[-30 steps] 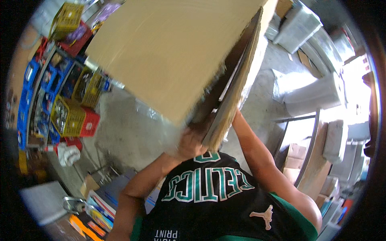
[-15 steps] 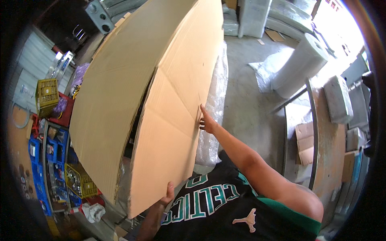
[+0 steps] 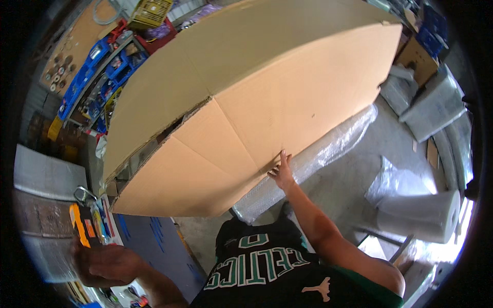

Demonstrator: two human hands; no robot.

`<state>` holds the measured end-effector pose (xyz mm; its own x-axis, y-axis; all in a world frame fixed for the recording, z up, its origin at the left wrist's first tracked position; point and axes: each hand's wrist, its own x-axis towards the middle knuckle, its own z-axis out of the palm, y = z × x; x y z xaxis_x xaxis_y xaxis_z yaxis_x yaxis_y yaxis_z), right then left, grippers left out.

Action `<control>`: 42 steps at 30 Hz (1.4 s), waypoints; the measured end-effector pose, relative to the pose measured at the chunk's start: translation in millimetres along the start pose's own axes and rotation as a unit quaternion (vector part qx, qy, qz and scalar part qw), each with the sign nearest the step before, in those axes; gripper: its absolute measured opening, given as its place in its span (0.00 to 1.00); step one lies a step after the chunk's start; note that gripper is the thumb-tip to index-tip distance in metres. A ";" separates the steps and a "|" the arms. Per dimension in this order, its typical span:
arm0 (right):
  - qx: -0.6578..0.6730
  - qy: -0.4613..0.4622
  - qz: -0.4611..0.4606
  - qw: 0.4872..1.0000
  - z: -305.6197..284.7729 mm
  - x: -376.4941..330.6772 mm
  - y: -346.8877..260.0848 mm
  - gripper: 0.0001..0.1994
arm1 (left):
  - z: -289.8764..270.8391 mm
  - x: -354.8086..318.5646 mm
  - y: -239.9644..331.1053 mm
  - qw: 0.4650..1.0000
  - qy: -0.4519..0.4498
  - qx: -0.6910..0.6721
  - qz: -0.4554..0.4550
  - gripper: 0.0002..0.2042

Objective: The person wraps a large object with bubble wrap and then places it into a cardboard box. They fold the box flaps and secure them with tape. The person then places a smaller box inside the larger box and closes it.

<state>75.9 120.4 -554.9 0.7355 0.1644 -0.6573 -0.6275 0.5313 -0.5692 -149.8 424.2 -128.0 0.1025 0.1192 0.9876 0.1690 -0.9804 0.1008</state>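
A large sheet of brown cardboard (image 3: 287,102) stands folded in front of me, with a dark gap along the crease at its near left end. My right hand (image 3: 281,172) rests against its lower face, fingers spread. Off to the left, my left hand (image 3: 110,266) is away from the cardboard, shadowed and slightly blurred, its fingers loosely bent and nothing seen in them. Close beyond those fingers lies an orange and black tool-like object (image 3: 84,226), its kind unclear. Bubble wrap (image 3: 313,164) covers a long bundle along the cardboard's lower edge.
Shelving with blue bins (image 3: 97,51) and a yellow crate (image 3: 149,13) stands at the far left. A dark blue-grey panel (image 3: 159,246) lies beside my left forearm. On the right are a big roll of clear wrap (image 3: 418,215) and wrapped bundles (image 3: 436,105).
My view has swung left. My left hand has let go of the cardboard's lower edge and moved out left beside the orange and black object. My right hand stays on the cardboard.
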 end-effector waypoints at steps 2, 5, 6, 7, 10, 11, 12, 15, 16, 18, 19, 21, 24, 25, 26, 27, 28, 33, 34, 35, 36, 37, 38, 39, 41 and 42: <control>0.004 -0.016 -0.006 1.000 -3.9 6.8 6.0 0.63 | 9.5 26.5 82.6 0.976 -0.141 -0.002 0.163 0.23; 0.031 -0.112 -0.020 0.993 -9.4 14.4 10.1 0.65 | 101.9 5.4 197.8 0.875 -0.343 -0.135 0.314 0.29; 0.031 -0.114 -0.018 0.993 -11.4 14.7 9.2 0.66 | 140.4 -3.1 228.7 0.860 -0.334 -0.150 0.355 0.35; 0.030 -0.116 -0.016 0.993 -11.6 15.4 7.6 0.66 | 174.8 -6.8 249.5 0.861 -0.345 -0.158 0.339 0.36; 0.034 -0.034 0.020 0.999 -7.7 7.1 2.4 0.66 | 253.2 -10.5 273.0 0.878 -0.353 -0.098 0.308 0.39; 0.041 -0.036 0.016 0.998 -4.9 3.0 -0.5 0.65 | 268.6 -11.2 272.6 0.870 -0.390 -0.043 0.299 0.39; 0.050 -0.039 0.013 0.998 -2.4 -1.2 -3.3 0.64 | 277.8 -14.7 272.1 0.883 -0.356 -0.039 0.303 0.39; 0.067 -0.049 0.005 0.997 2.3 -13.7 -9.8 0.64 | 293.5 -25.2 264.0 0.880 -0.359 0.016 0.311 0.39; 0.073 -0.046 0.007 0.996 3.5 -15.7 -12.2 0.65 | 299.3 -28.6 260.7 0.882 -0.353 0.019 0.311 0.39; 0.079 -0.045 0.012 0.996 5.2 -18.4 -15.2 0.66 | 312.3 -34.2 252.2 0.890 -0.338 0.012 0.306 0.38; 0.080 -0.047 0.014 0.996 5.5 -18.8 -16.5 0.66 | 320.5 -36.6 247.4 0.881 -0.369 0.022 0.297 0.38; 0.082 -0.052 0.018 0.995 5.6 -17.8 -18.3 0.66 | 338.8 -42.9 236.6 0.874 -0.399 0.025 0.275 0.37; 0.086 -0.055 0.025 0.994 4.4 -13.7 -17.7 0.65 | 369.1 -64.9 218.5 0.870 -0.417 0.021 0.261 0.36; 0.087 -0.056 0.027 0.994 3.9 -12.1 -16.5 0.65 | 381.3 -75.3 212.1 0.866 -0.428 0.026 0.256 0.36; 0.086 -0.042 0.036 0.995 3.0 -10.6 -14.5 0.64 | 392.2 -88.1 204.9 0.862 -0.440 0.032 0.251 0.36; 0.089 -0.050 0.028 0.994 2.5 -8.7 -12.7 0.63 | 402.5 -101.5 197.0 0.872 -0.416 0.023 0.255 0.35; 0.093 -0.045 0.027 0.994 1.9 -7.3 -10.0 0.62 | 410.8 -117.1 189.2 0.837 -0.496 0.039 0.227 0.35; 0.104 -0.051 0.020 0.993 -0.6 -0.1 -4.4 0.58 | 445.7 -175.8 176.5 0.742 -0.658 -0.010 0.131 0.34; 0.111 -0.059 0.017 0.992 -1.1 1.4 -5.3 0.58 | 446.5 -179.0 174.7 0.745 -0.655 -0.017 0.125 0.34; 0.115 -0.053 0.041 0.991 -1.5 0.5 -4.9 0.58 | 446.8 -181.2 174.9 0.752 -0.646 -0.015 0.133 0.33; 0.110 -0.050 0.044 0.992 -1.9 1.2 -5.9 0.58 | 444.5 -181.2 174.5 0.748 -0.649 -0.014 0.136 0.33; 0.114 -0.062 0.028 0.991 -2.5 0.1 -6.3 0.58 | 445.0 -179.8 176.5 0.756 -0.639 -0.006 0.140 0.33; 0.114 -0.064 0.031 0.991 -3.0 0.5 -7.5 0.58 | 443.4 -178.5 178.4 0.762 -0.634 -0.026 0.130 0.31; 0.113 -0.054 0.045 0.991 -3.5 -1.0 -7.4 0.58 | 443.2 -176.9 180.7 0.754 -0.638 0.004 0.158 0.30; 0.117 -0.066 0.039 0.990 -4.5 -1.4 -9.1 0.55 | 444.2 -174.4 186.9 0.769 -0.601 0.040 0.216 0.28; 0.115 -0.061 0.052 0.990 -4.9 -2.3 -9.3 0.54 | 444.1 -174.3 190.2 0.782 -0.571 0.009 0.251 0.25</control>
<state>78.8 111.0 -550.5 0.7034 0.3199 -0.6348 -0.6376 0.6787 -0.3644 299.8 286.5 -334.5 0.9668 -0.2068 0.1499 -0.1598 -0.9477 -0.2764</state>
